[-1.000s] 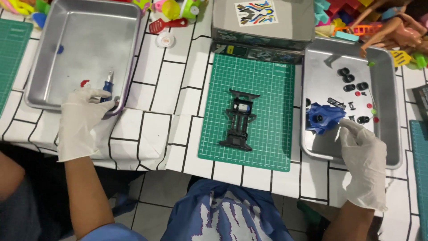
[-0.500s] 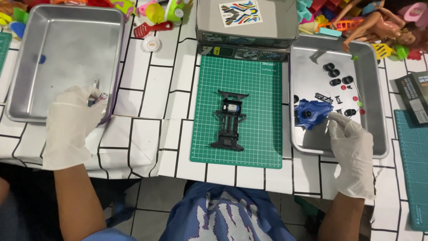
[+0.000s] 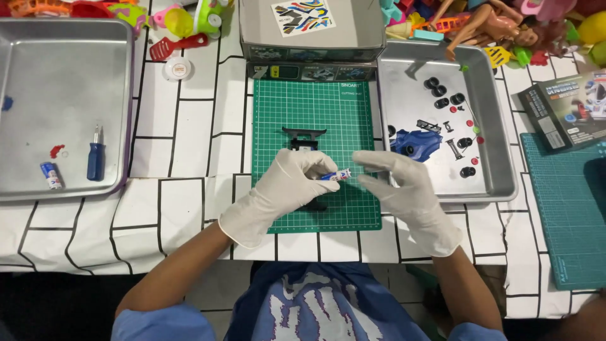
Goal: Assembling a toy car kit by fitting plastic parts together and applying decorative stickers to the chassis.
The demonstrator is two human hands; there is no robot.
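Note:
Both my hands wear white gloves and meet over the green cutting mat [image 3: 315,107]. My left hand [image 3: 284,189] pinches a small blue and white tube [image 3: 334,175] at one end. My right hand [image 3: 404,192] touches the tube's other end with its fingertips. A black toy car chassis [image 3: 304,136] lies on the mat under my hands, mostly hidden. A blue car body shell [image 3: 416,144] rests in the right metal tray [image 3: 499,158] among small black wheels [image 3: 442,95] and tiny parts.
The left metal tray [image 3: 38,82] holds a blue screwdriver [image 3: 95,158], a small tube [image 3: 50,175] and a red bit. A grey box [image 3: 312,28] stands behind the mat. Colourful toys line the far edge. A printed box [image 3: 562,110] and another mat [image 3: 568,215] lie at right.
Both hands left the trays and came together over the mat. My left hand set the screwdriver down in the left tray and now holds a small tube.

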